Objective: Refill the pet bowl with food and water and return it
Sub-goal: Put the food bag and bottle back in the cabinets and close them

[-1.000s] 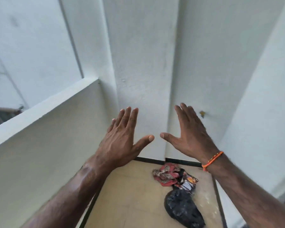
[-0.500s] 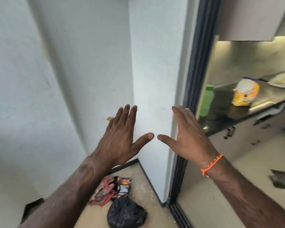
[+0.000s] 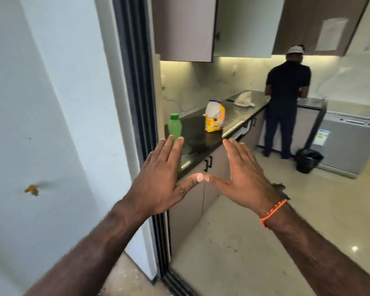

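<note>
Moved: our view swung from wall corner to kitchen doorway
Fingers: left hand (image 3: 158, 184) and right hand (image 3: 244, 176) spread, empty, thumbs touching
Tabletop (image 3: 201, 133): green bottle (image 3: 175, 127) at 12 o'clock of left hand

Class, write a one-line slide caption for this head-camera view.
Empty hands, left and right, raised before a kitchen counter.

Both forearms are bare, with no sleeves in view. The left hand (image 3: 158, 184) wears nothing: no ring, watch or glove. The right hand (image 3: 244, 178) is likewise ungloved, and its wrist carries a thin orange braided cord bracelet (image 3: 272, 212), knotted at the near side.
</note>
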